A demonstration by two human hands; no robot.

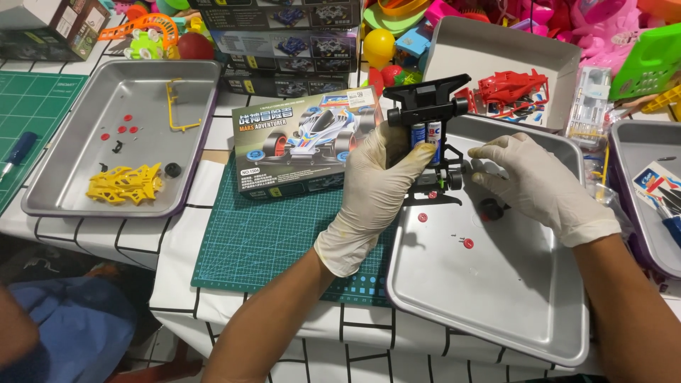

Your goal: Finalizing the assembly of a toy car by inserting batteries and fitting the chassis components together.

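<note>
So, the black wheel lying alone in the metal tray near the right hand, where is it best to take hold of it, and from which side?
Probably best pinched across its round tread from above. The black wheel seems to lie flat on the tray floor, clear of the small red pieces, so its rim is free all around. The right hand is just above it; the left hand holds the black chassis.

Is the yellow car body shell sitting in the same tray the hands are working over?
No, the yellow body shell lies in the left metal tray, while both hands hold the black chassis over the right tray.
</note>
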